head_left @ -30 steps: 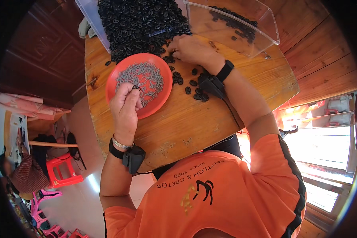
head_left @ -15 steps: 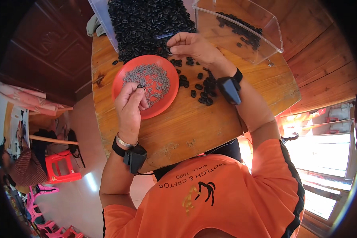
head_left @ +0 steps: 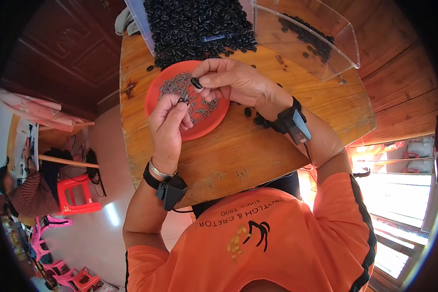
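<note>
Both my hands are over a red plate [head_left: 155, 92] strewn with small grey metal screw-like pieces [head_left: 177, 85]. My left hand [head_left: 169, 121] pinches a small black piece [head_left: 183, 100] between thumb and fingertips. In my right hand [head_left: 228, 82], thumb and forefinger grip a black oval piece [head_left: 196, 82], held just above and to the right of the other one. The two pieces are apart. A heap of black oval pieces with holes [head_left: 194, 29] lies beyond the plate. More loose black pieces [head_left: 260, 119] are partly hidden under my right forearm.
A clear plastic box [head_left: 345, 63] with some black pieces stands at the far right of the wooden table [head_left: 219, 160]. A bin's pale wall [head_left: 140, 24] edges the heap. Left of the table are a red stool [head_left: 78, 194] and a person in a striped sleeve [head_left: 34, 197].
My right hand has moved left and nearer from the heap's edge to above the plate, with a black oval piece now showing in it. My left hand keeps its pinch over the plate.
</note>
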### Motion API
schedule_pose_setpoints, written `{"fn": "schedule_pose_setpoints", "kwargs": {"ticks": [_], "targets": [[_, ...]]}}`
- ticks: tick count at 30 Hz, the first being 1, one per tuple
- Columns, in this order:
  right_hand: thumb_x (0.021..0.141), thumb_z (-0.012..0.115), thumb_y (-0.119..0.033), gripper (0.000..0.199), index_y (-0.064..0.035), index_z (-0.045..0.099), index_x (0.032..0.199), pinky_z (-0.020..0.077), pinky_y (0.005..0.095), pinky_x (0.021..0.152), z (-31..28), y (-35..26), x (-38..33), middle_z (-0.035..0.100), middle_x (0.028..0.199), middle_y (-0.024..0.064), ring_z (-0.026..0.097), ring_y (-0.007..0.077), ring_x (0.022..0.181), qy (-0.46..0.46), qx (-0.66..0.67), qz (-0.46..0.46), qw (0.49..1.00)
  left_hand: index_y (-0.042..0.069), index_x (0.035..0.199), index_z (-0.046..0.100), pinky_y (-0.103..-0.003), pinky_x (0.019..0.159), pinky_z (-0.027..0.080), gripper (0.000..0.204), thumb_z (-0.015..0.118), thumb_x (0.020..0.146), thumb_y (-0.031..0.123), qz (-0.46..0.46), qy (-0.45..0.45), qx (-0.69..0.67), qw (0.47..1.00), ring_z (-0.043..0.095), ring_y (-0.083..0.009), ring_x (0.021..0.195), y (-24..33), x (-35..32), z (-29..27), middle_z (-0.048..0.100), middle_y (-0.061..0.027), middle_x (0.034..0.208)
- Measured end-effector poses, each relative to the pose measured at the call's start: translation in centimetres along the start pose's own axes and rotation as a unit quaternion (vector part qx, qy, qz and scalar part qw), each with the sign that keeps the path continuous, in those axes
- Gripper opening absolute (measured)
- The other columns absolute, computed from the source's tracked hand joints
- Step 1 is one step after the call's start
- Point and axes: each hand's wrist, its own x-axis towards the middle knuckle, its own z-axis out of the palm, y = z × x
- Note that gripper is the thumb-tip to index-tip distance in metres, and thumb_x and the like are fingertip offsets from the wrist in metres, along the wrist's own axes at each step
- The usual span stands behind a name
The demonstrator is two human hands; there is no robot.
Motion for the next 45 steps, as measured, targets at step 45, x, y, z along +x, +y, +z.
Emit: {"fn": "schedule_pose_setpoints", "kwargs": {"ticks": [45], "targets": [[0.082, 0.066, 0.000, 0.023, -0.0020, 0.064, 0.106, 0.0517, 0.0222, 0.070, 4.1, 2.4, -1.0, 0.065, 0.089, 0.0024, 0.060, 0.0066, 0.080, 0.082, -0.374, -0.185, 0.905, 0.006, 0.081, 0.054, -0.020, 0.049, 0.037, 0.015, 0.049, 0.091, 0.017, -0.077, 0.036, -0.091, 0.992, 0.048, -0.0072, 0.054, -0.1, -0.4, 0.7, 0.054, 0.0002, 0.066]]}}
